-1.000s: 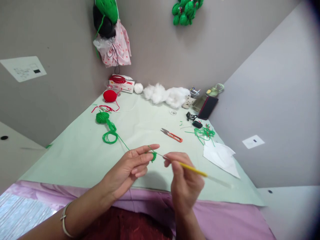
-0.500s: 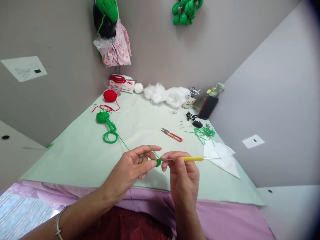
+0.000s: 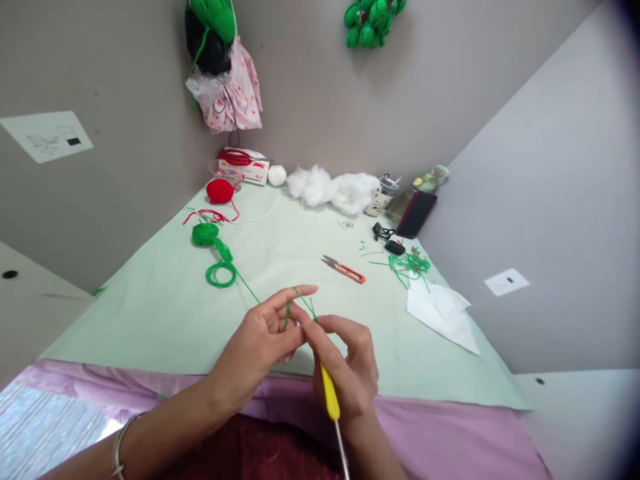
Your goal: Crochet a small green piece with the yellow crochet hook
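Here, the right hand (image 3: 350, 373), closed, grips a yellow hook (image 3: 330, 395) — the left hand (image 3: 259, 341), partly curled, apparently pinches green yarn (image 3: 287, 317).

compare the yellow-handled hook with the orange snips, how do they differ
The yellow-handled hook is held in the right hand, while the orange snips lie on the pale green table cover. The hook has a thin metal shaft showing beyond both ends of its grip; the snips have pointed blades at one end only. Both pair a brightly coloured grip with metal.
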The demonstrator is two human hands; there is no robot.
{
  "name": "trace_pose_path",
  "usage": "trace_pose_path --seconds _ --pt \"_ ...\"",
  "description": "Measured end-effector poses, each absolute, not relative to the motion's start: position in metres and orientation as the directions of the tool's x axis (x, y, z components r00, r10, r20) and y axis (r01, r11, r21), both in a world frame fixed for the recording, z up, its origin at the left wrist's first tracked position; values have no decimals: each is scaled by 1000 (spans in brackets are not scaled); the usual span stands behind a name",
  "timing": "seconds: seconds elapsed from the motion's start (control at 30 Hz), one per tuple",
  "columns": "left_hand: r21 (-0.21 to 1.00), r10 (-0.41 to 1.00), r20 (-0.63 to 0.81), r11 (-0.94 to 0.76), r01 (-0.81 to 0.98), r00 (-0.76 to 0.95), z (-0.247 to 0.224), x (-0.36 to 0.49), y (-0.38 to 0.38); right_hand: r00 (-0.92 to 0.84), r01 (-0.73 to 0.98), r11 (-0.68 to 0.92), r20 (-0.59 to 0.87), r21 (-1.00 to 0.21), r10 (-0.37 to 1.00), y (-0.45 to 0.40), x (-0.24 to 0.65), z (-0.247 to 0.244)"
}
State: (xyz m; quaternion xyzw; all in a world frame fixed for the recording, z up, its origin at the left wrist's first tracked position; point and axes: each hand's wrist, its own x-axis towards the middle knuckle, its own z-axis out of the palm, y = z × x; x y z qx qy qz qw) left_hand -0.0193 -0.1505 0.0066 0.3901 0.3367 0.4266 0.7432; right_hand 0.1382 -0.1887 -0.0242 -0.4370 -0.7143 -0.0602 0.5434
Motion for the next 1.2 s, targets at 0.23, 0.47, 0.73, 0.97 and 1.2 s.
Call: trace_pose_path --seconds 0.23,0.47,0.73,0.97,1.2 --pt "775 874 -159 399 -490 460 13 -22 -145 270 164 571 593 -805 759 -179 137 -8" --pt "859 911 -129 301 -415 392 8 -16 -151 164 375 597 684 -709 710 -184 131 -15" --pt "700 829 -252 513 -497 500 9 -16 -144 238 362 598 691 -715 682 -183 141 -15" --pt "831 904 -126 321 -454 408 11 -11 -149 241 13 472 460 -882 854 -178 138 -12" --pt "871 922 -128 281 -403 365 10 -16 -148 244 -101 407 374 -908 895 -179 139 -19"
